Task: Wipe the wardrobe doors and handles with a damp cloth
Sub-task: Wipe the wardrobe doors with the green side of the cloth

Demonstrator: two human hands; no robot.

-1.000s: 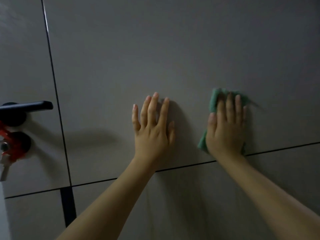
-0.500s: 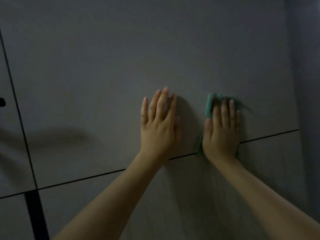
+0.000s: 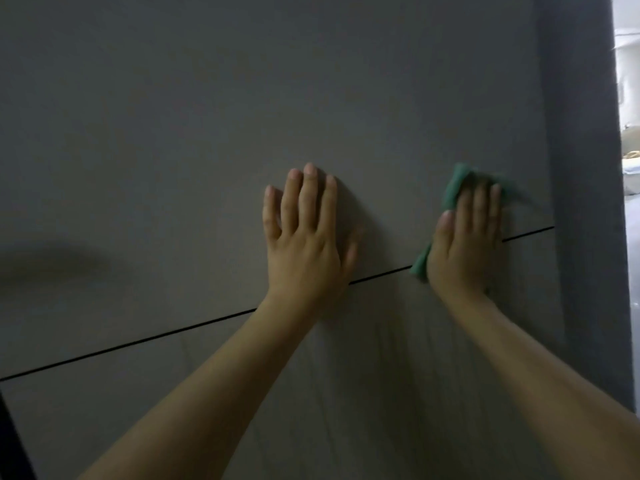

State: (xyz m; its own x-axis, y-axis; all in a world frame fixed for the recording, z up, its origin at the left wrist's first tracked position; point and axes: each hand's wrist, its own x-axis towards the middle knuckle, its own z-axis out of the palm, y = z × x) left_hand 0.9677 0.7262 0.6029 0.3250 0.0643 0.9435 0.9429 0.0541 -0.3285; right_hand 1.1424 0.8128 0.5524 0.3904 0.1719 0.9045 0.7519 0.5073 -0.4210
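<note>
Now right hand presses cloth near door edge (left hand flat).

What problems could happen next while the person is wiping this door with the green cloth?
1. The right hand presses the green cloth with flat fingers, with no real grip, so the cloth might slip down.
2. The cloth is close to the door's right edge; a wide stroke could run off it.
3. The bare left hand lies flat on the door panel and may leave marks.
</note>
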